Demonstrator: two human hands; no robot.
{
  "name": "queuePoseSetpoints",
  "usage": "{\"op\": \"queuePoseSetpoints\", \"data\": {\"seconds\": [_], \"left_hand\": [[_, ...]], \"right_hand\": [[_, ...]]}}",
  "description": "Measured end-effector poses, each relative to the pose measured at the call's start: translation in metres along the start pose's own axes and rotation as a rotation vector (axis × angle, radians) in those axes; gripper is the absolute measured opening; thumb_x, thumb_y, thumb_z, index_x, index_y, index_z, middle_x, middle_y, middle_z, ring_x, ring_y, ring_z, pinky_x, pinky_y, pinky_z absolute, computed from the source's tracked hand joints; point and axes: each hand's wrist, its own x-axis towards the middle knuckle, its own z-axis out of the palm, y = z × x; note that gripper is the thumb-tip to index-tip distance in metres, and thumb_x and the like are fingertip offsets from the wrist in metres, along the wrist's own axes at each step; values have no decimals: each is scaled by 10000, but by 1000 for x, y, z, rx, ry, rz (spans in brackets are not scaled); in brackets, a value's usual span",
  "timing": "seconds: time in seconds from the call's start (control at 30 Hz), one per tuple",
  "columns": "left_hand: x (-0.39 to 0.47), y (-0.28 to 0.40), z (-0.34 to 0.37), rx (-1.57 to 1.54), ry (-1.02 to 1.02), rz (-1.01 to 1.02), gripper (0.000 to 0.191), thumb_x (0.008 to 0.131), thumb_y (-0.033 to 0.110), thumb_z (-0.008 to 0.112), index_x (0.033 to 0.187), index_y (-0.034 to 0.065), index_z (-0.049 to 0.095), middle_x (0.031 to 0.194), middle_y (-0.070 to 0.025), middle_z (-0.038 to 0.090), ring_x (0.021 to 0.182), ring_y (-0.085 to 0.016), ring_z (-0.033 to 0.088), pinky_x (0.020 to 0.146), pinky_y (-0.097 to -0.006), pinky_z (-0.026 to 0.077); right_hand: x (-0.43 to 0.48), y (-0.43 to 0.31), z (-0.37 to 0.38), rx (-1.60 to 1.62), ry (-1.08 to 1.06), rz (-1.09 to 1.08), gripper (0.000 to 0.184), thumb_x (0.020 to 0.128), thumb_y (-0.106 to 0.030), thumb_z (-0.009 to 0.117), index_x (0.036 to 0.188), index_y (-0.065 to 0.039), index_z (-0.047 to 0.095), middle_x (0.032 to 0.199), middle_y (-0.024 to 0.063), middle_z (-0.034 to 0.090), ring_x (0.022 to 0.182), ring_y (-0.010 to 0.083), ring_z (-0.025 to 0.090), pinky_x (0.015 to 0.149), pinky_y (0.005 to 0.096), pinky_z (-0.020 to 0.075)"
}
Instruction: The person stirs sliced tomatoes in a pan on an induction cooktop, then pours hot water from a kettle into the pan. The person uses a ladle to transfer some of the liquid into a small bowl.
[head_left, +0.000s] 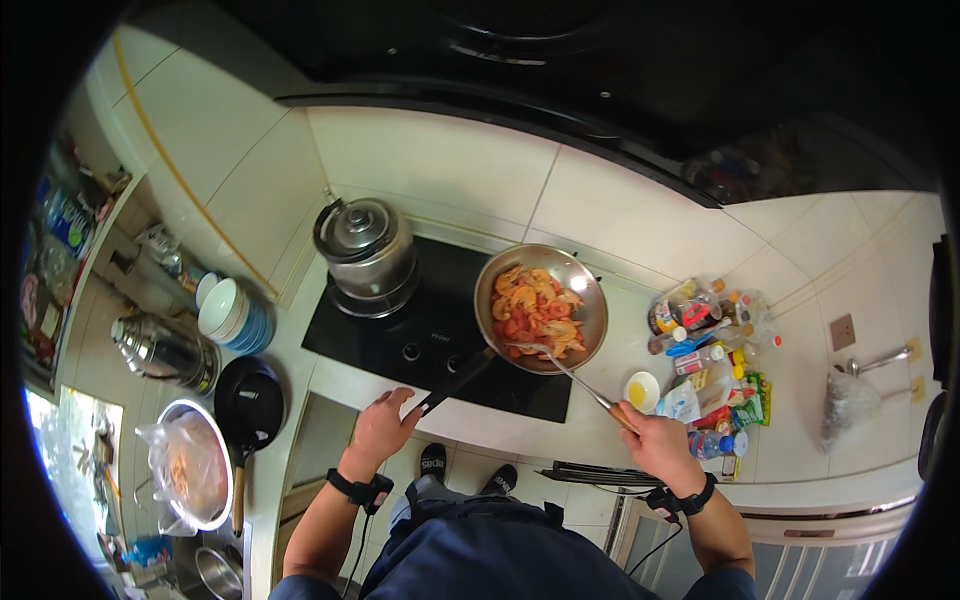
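Note:
A steel frying pan (599, 319) sits over the right side of the cooktop, with shrimp and tomato pieces (538, 311) inside. Its long black handle (457, 382) points toward me. By the handle's end is my left hand (381, 429), thumb and fingers apart and not wrapped around it; whether the thumb touches it I cannot tell. My right hand (660, 442) grips the wooden handle of a metal spatula (592, 394). The spatula's head lies at the near side of the food, partly hidden among it.
A steel kettle (364, 247) stands on the left of the black cooktop (442, 277). Right of the pan are a small white bowl (642, 391) with yellow liquid and several bottles (697, 360). Leftward are stacked bowls (236, 319), a small black pan (250, 401) and a bagged basin (187, 465). A range hood (525, 67) overhangs.

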Motion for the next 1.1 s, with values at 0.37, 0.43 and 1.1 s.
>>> {"op": "queuePoseSetpoints", "data": {"seconds": [0.37, 0.43, 1.1], "left_hand": [[22, -24, 31, -31, -209, 18, 472, 941, 232, 736, 1378, 84, 640, 997, -230, 764, 938, -437, 729, 839, -494, 583], [23, -27, 33, -53, -212, 38, 473, 934, 216, 735, 1377, 85, 637, 935, -248, 752, 907, -464, 718, 824, -534, 579], [29, -26, 36, -119, -204, 91, 415, 909, 125, 725, 1301, 2, 672, 922, -266, 730, 869, -442, 715, 764, -482, 573]], "right_hand": [[18, -28, 2, 42, -134, 90, 480, 968, -274, 678, 1416, -109, 630, 782, 155, 725, 708, 385, 712, 636, 506, 560], [15, -29, 6, 70, -135, 100, 490, 966, -279, 681, 1422, -108, 627, 774, 150, 725, 705, 382, 712, 634, 507, 558], [42, -21, 34, 373, -200, 155, 500, 971, -280, 685, 1427, -89, 608, 977, 186, 759, 856, 409, 734, 725, 498, 584]]}}
